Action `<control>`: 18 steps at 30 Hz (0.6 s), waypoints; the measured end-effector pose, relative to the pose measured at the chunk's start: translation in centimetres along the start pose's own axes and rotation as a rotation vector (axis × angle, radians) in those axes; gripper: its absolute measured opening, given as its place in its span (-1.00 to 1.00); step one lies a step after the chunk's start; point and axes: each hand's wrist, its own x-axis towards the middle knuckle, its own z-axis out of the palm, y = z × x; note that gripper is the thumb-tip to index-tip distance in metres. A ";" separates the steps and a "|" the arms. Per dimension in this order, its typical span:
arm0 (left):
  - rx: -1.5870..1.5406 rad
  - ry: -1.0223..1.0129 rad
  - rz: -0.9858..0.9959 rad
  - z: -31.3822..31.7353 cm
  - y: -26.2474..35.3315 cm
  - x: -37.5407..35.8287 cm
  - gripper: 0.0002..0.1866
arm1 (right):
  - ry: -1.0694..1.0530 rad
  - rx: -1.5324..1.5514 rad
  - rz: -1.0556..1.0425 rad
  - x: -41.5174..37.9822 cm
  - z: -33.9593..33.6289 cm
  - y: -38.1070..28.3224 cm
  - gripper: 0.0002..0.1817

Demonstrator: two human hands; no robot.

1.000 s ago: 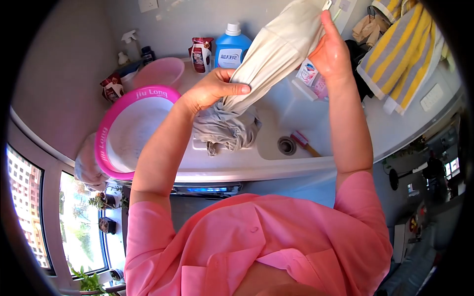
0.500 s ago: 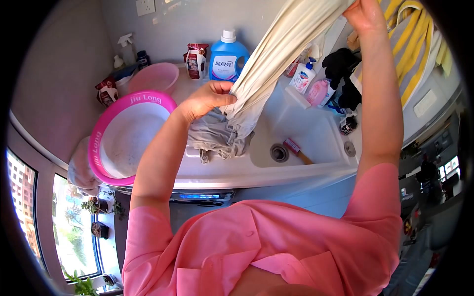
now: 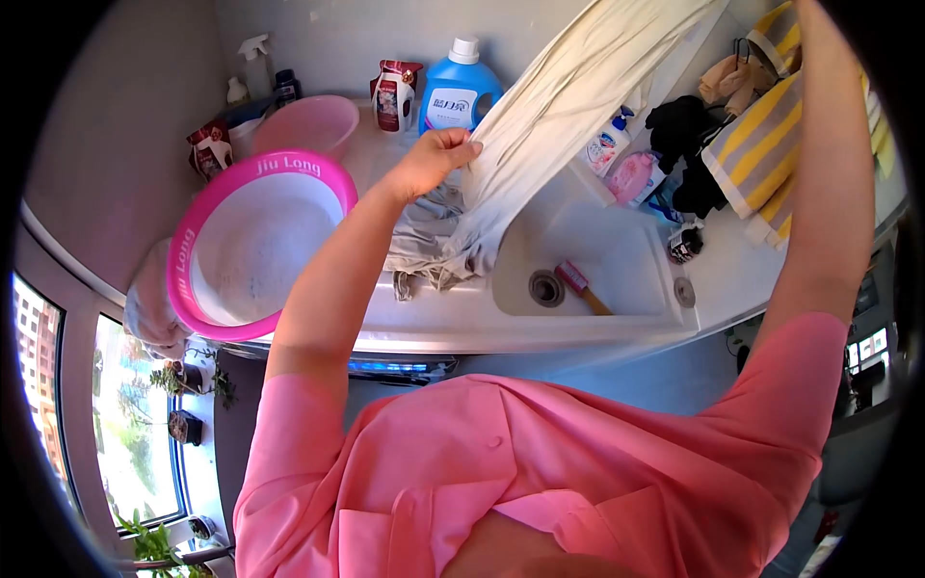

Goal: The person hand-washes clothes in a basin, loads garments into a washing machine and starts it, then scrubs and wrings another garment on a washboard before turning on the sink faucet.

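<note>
A long piece of cream cloth (image 3: pixel 568 106) stretches from the counter beside the sink up past the top edge of the view. My left hand (image 3: pixel 430 166) pinches its left edge between thumb and fingers. Below that hand, crumpled greyish fabric (image 3: pixel 419 241) lies on the counter at the sink's left rim, running into the lower end of the cloth. My right forearm (image 3: pixel 831 144) reaches up at the far right, and its hand is cut off by the top of the frame. Under the cloth, the white sink (image 3: pixel 578 231) holds a wooden-handled brush (image 3: pixel 580 284) next to the drain.
To the left stands a pink-rimmed basin (image 3: pixel 183 279), with a smaller pink basin (image 3: pixel 306 120) behind it. A blue detergent bottle (image 3: pixel 453 96) and a red pouch (image 3: pixel 394 96) stand by the wall. Soap bottles (image 3: pixel 607 146), black cloth (image 3: pixel 679 135) and a yellow-striped towel (image 3: pixel 756 144) are right.
My right hand has gone up and right, out of the frame. The cream cloth is spread wider, and my left hand has shifted slightly up and right along with it.
</note>
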 end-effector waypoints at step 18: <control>-0.655 -0.039 0.153 -2.4 0.1 -1.4 -0.70 | 0.406 -0.423 -0.047 -4.8 -9.1 -2.3 -0.51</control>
